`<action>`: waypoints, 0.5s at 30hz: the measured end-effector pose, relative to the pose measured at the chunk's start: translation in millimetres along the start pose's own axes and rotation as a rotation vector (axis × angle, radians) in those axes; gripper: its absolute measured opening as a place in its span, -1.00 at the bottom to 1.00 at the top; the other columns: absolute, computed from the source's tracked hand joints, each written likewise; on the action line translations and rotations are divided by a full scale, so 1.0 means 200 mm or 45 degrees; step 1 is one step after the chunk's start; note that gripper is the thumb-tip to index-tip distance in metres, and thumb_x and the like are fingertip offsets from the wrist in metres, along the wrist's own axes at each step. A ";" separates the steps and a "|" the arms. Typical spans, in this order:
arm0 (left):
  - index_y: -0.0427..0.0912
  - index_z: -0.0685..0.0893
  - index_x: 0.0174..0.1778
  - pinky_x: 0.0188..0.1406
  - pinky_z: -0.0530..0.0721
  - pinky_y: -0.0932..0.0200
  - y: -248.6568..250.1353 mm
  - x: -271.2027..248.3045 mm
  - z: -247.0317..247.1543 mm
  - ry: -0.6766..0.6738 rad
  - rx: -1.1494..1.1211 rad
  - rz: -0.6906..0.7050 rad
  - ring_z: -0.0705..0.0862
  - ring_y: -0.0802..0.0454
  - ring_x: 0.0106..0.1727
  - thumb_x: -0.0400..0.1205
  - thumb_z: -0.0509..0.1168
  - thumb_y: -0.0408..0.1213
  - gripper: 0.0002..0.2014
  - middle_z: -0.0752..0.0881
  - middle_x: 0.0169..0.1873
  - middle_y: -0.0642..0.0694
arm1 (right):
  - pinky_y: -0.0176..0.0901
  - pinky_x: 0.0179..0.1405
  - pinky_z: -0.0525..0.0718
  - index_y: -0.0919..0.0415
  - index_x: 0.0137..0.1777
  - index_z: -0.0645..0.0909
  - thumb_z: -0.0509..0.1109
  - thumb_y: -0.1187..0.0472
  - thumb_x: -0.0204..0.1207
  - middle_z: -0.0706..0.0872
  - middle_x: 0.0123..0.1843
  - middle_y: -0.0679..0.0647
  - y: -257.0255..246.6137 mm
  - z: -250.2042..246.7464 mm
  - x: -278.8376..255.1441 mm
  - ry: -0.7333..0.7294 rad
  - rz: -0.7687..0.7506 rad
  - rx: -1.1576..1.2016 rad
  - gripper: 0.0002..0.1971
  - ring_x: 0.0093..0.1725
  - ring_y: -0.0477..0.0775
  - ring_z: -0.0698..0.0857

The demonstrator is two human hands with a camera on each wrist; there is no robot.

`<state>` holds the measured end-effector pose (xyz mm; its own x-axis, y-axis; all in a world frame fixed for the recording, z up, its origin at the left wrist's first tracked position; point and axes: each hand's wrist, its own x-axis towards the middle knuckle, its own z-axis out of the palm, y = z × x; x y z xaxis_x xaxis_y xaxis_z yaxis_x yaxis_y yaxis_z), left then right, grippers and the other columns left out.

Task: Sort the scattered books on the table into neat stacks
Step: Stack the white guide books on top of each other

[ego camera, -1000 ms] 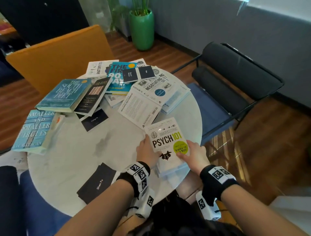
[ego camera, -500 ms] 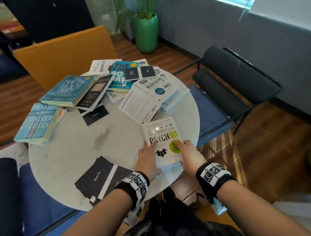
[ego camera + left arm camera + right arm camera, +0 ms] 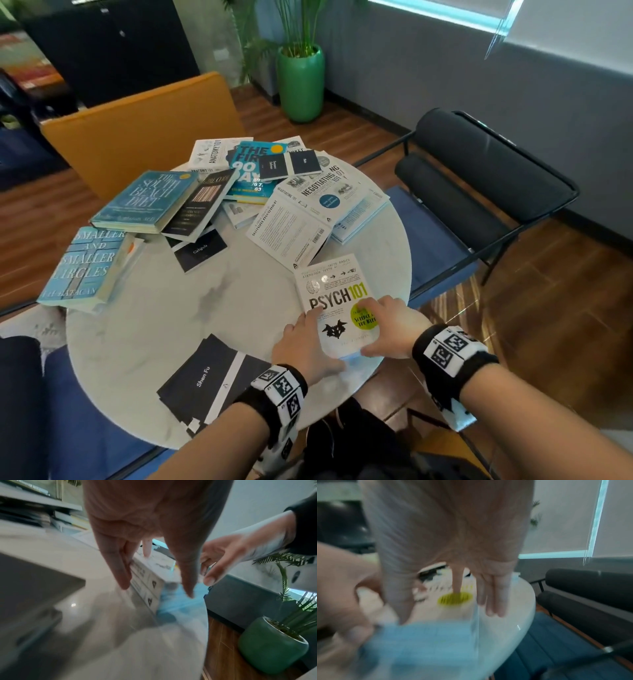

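A white PSYCH 101 book (image 3: 337,301) lies on top of another white book near the round table's (image 3: 171,308) near right edge. Two spines (image 3: 147,582) and blue page edges (image 3: 428,639) show in the wrist views. My left hand (image 3: 310,329) presses straight fingers (image 3: 118,572) against the spine side, thumb at the near edge. My right hand (image 3: 383,318) flanks the other side, its index finger (image 3: 458,580) on the yellow circle of the cover. Other books lie scattered at the back: South Beach Diet (image 3: 147,202), Smaller and Smaller Circles (image 3: 85,267), Negotiating 101 (image 3: 325,192).
Black Shen Fu booklets (image 3: 205,380) lie at the near edge left of my hands, a Caligula booklet (image 3: 200,250) mid-table. An orange chair (image 3: 137,130) stands behind the table, a black chair (image 3: 479,171) to the right, a green plant pot (image 3: 301,85) beyond.
Both hands slid forward along the sides of the PSYCH 101 book. The book under it now sticks out less past the near edge.
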<state>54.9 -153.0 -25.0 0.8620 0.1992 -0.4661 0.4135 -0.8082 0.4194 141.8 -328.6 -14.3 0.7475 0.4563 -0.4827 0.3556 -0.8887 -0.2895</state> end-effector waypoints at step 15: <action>0.00 0.54 0.45 0.40 0.47 -0.15 0.12 0.85 -0.78 0.350 0.203 -0.103 0.38 -0.12 0.51 0.70 0.08 0.14 -0.52 0.51 0.43 -0.13 | 0.08 0.22 0.57 0.18 0.38 0.52 0.15 -0.05 0.64 0.55 0.33 0.14 -0.06 -0.79 0.82 0.279 -0.091 -0.303 -0.57 0.35 0.18 0.50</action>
<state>257.7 -52.2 28.1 0.8842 0.3907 -0.2561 0.4513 -0.8561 0.2520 348.4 -250.5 39.6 0.8098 0.5201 -0.2714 0.5130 -0.8522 -0.1025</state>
